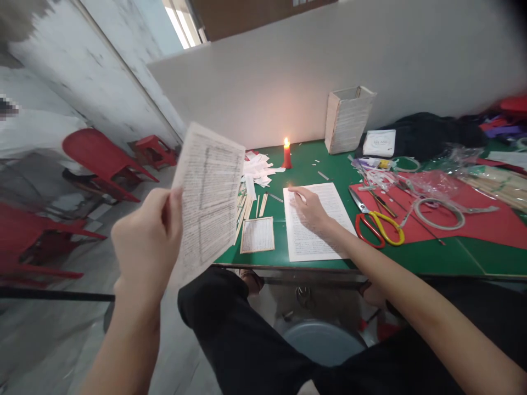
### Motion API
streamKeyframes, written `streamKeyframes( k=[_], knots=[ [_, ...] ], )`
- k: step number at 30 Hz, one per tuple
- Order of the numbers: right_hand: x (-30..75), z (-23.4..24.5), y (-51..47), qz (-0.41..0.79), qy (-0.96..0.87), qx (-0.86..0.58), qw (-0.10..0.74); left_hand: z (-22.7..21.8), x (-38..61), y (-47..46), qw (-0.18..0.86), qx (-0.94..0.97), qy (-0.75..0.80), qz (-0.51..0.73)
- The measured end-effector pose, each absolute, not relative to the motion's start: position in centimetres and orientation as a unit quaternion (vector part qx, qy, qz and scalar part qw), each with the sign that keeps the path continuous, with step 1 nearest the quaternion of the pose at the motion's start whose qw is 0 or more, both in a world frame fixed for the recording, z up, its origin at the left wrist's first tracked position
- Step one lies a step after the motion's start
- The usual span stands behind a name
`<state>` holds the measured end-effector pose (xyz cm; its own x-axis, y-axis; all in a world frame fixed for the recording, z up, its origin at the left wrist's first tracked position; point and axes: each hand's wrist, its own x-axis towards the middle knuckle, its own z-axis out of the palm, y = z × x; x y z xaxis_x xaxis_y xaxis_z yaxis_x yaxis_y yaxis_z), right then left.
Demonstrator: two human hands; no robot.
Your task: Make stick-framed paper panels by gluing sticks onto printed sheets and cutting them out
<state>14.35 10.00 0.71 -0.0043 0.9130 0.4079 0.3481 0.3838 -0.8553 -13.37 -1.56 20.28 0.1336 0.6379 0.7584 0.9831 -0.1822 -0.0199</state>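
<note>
The hands were apart; the left hand (144, 247) pinched a printed sheet (212, 200), probably light, limp and best taken by an edge, its long axis steeply upright by the bench (428, 260)'s near left corner; the right hand (312, 207), grip unclear, lay over a second sheet (319, 244), lengthwise from front edge toward back.
</note>
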Motion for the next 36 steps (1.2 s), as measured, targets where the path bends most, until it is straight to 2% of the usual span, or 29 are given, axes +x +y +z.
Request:
streamKeyframes(
  k=[4,7,10,13,16,19,21,23,27,29,31,34,36],
  knots=[
    [14.2,3.7,6.1,0.499,-0.624,-0.389,0.459,21.1,-8.3,0.1,0.288,-0.796,-0.432,-0.312],
    [16.6,4.7,4.0,0.577,-0.560,-0.399,0.441,17.8,-3.3,0.4,0.188,-0.895,-0.359,-0.184],
    [21.3,4.4,1.8,0.556,-0.464,-0.477,0.498,11.9,1.1,0.1,0.085,-0.941,-0.311,-0.105],
    [26.2,4.2,-1.5,0.448,-0.413,-0.530,0.589,6.1,3.8,-0.7,0.046,-0.962,-0.266,-0.048],
    [29.0,4.5,-5.1,0.402,-0.410,-0.518,0.634,2.8,4.7,-2.7,0.024,-0.955,-0.282,-0.086],
    [29.8,4.1,-7.4,0.370,-0.387,-0.561,0.631,1.8,4.2,-5.8,-0.045,-0.948,-0.272,-0.160],
    [29.8,3.0,-7.8,0.306,-0.411,-0.643,0.569,1.5,3.4,-7.8,-0.131,-0.940,-0.256,-0.183],
    [29.7,1.6,-7.6,0.248,-0.472,-0.693,0.485,1.0,2.2,-9.3,-0.252,-0.890,-0.320,-0.205],
    [29.8,-0.4,-6.4,0.113,-0.555,-0.729,0.383,-0.6,-0.5,-10.1,-0.545,-0.642,-0.489,-0.228],
    [30.1,-0.6,-5.8,0.075,-0.577,-0.742,0.333,-1.3,-2.0,-10.0,-0.633,-0.511,-0.527,-0.245],
    [30.4,-0.5,-5.1,0.056,-0.604,-0.748,0.270,-1.3,-3.4,-9.6,-0.660,-0.416,-0.544,-0.308],
    [30.5,0.4,-4.1,0.029,-0.624,-0.762,0.167,-0.1,-5.2,-8.7,-0.644,-0.334,-0.542,-0.425],
    [30.4,1.4,-3.4,0.036,-0.625,-0.773,0.102,1.0,-6.0,-8.0,-0.633,-0.310,-0.545,-0.454]
  ],
)
